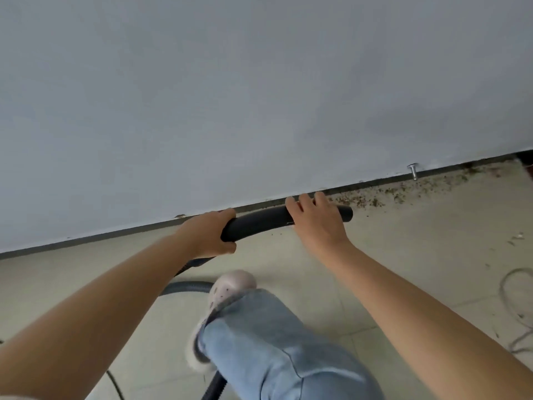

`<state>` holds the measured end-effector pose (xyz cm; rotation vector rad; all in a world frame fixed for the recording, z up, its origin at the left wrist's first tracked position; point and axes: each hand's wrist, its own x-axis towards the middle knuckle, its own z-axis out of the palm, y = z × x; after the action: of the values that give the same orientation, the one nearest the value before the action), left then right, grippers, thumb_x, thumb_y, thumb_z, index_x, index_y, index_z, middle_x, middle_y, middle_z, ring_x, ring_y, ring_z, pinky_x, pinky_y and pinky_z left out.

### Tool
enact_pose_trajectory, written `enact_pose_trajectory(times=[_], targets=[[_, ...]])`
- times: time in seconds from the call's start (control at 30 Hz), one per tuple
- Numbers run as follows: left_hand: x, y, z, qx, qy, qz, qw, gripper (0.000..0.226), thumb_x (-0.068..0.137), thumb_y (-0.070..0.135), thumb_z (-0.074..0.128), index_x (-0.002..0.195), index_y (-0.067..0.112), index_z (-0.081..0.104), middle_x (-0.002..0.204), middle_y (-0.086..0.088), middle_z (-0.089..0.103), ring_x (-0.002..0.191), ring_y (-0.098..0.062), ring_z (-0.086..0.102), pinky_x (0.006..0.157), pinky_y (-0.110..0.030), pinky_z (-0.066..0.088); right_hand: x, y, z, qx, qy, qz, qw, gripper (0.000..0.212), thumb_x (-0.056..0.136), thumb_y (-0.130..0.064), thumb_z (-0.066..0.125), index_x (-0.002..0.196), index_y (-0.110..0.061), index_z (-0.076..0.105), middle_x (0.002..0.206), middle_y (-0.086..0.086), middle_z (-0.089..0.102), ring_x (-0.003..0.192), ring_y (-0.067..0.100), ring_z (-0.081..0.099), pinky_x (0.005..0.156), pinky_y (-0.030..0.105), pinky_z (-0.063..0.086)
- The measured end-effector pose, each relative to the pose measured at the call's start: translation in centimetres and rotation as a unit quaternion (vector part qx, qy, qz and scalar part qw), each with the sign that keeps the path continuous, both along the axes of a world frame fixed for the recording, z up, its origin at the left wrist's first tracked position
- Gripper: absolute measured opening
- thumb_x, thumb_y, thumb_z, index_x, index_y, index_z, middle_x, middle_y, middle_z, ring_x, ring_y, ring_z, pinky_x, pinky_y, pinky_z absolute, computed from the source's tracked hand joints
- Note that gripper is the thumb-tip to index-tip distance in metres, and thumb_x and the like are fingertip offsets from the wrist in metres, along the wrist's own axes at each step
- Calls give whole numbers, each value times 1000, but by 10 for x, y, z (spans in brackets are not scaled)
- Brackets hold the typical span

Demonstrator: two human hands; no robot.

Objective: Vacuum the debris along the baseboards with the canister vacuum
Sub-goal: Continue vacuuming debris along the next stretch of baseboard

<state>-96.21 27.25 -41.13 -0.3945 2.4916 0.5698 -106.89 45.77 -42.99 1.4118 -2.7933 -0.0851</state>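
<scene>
A black vacuum tube [259,222] lies almost level just above the floor, parallel to the dark baseboard [115,233]. My left hand [210,235] grips its rear end. My right hand [315,219] wraps over the tube close to its open nozzle end [347,213]. Brown crumb-like debris [403,192] is strewn along the baseboard to the right of the nozzle, thicker toward the far right corner. The grey ribbed hose [187,285] curves back under my left arm. The canister is out of view.
A pale grey wall [259,96] fills the upper half. A metal door stop [413,171] sticks out near the baseboard. My leg in blue jeans and a light slipper [230,287] stands on the tiled floor. A thin cable [516,307] loops at the right edge.
</scene>
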Motion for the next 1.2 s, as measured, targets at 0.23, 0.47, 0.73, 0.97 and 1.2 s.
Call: enact_pose_trajectory(times=[0.23,0.47,0.73,0.97,1.2], targets=[[28,-35,-14,54,27,83,995,47,78,33,69,115,21,42,100,2,60,82,-17,58,71,-27,47,-2,-37,-23,5,5,33,999,55,40,-10,90,89,-5,65,68,10,59,56,28,53,41,30,42],[51,-100,-48,146,11,214,966,47,68,23,78,103,18,48,89,6,57,80,-13,55,63,-19,42,-31,-112,-57,27,-6,72,997,54,45,-7,90,92,-4,63,72,10,61,59,29,55,41,28,38],[116,-123,-106,80,39,363,927,43,68,23,74,103,17,48,89,2,57,80,-19,56,65,-31,45,23,-199,-107,25,-277,-62,958,45,92,-9,50,133,-24,43,131,13,36,111,29,42,73,32,45],[162,-49,-183,32,40,495,868,48,72,29,73,110,16,46,95,3,48,81,-16,49,65,-25,39,73,-225,-176,-43,-653,-244,716,58,96,-14,48,146,-31,24,141,10,37,96,23,60,70,32,56],[190,-8,-288,7,20,592,805,39,75,33,67,94,20,35,93,2,48,76,-18,48,52,-24,32,131,-244,-289,-17,-721,-248,647,86,87,-5,63,148,-34,11,149,12,28,119,35,52,74,39,56]])
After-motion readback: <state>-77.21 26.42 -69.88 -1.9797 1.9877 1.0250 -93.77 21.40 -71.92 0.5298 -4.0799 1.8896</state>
